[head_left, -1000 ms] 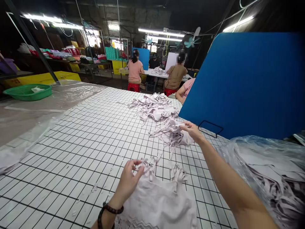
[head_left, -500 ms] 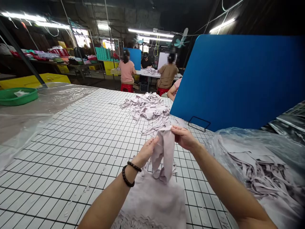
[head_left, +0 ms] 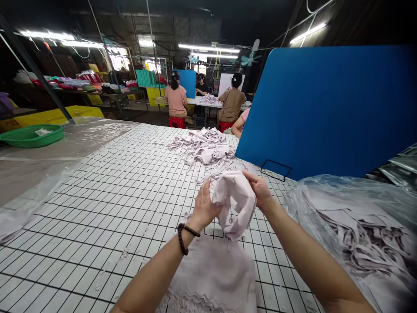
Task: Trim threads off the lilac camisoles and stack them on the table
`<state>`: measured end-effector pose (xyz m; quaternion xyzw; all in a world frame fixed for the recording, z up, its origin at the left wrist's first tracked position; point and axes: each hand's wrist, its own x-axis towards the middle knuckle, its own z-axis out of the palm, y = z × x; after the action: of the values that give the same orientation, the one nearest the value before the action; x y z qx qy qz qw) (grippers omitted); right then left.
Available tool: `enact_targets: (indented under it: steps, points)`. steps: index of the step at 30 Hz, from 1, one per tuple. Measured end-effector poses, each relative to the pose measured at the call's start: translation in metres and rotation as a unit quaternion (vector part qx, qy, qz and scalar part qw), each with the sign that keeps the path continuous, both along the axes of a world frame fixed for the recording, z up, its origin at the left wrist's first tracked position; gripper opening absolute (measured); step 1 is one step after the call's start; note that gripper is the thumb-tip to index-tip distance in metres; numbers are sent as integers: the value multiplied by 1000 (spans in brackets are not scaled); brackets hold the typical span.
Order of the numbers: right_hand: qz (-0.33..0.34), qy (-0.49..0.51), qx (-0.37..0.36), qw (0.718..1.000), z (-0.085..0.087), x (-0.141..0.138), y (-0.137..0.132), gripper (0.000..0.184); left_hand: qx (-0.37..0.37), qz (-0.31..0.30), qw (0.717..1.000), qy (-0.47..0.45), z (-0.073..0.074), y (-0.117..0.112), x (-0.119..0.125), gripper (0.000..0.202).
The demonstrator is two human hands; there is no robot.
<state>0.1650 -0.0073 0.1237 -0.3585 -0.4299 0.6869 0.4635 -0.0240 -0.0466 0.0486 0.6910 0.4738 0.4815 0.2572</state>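
Green basin [head_left: 32, 140] far left, whitish scrap [head_left: 43, 131] in it. Sits on a plastic-covered surface [head_left: 19, 174] along the left edge of the gridded table [head_left: 97, 208].

– Table itself?

– White top, black grid lines, small pale scraps scattered toward the near edge. Past its far edge: person in pink top [head_left: 176, 98] and person in brown top [head_left: 232, 102], both on red stools, plus 1 in black across from them.

– Next?

– Pale garment pile [head_left: 205, 145], loose straps, runs from near the far edge down the right part of the table. Closer in, left hand [head_left: 206, 206], dark beaded bracelet [head_left: 181, 239] on that wrist.

– Gripping?

– Fingers extended, against the left side of the held garment [head_left: 248, 202]. Can't tell if it's pinched there.

– Garment position?

– Up off the table, between the 2 hands, spread into a ring, grid showing through the gap. Below it, pale fabric [head_left: 218, 274] lies flat at the near edge, wavy hem toward the wearer.

– Right hand?

– Right hand [head_left: 259, 189] apart from the left, clamped on the garment's upper right edge.

– Far right?

– Big blue panel [head_left: 325, 113] at the table's right edge, black wire frame [head_left: 278, 164] at its foot. Nearer, clear plastic bag [head_left: 312, 182], open, with strappy pale garments [head_left: 368, 234] inside.
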Motion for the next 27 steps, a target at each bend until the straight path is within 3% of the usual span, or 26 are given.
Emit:
enact_targets:
  steps: [2,4,7,11,15,18,22,27]
  points:
    - [18,21,-35,999,-1,-5,-2,30,69,55,996,27,-2,0,8,80]
    - [25,34,-54,998,-3,-5,0,29,88,64,994,12,0,1,8,63]
    - [13,11,-61,998,-10,7,10,27,74,50,996,-24,11,7,-5,39]
    - [-14,-124,-16,992,-25,30,24,29,26,86,995,-35,33,21,-22,41]
    - [98,-261,33,960,-39,33,20,51,2,98,995,4,59,33,-18,42]
    - [176,-283,30,942,-44,31,13,46,31,118,992,30,74,38,-15,43]
    - [164,-201,-16,966,-49,42,10,33,36,170,983,50,80,44,-23,44]
    - [49,-29,-1,998,-50,54,5,36,-13,213,969,123,69,56,-39,46]
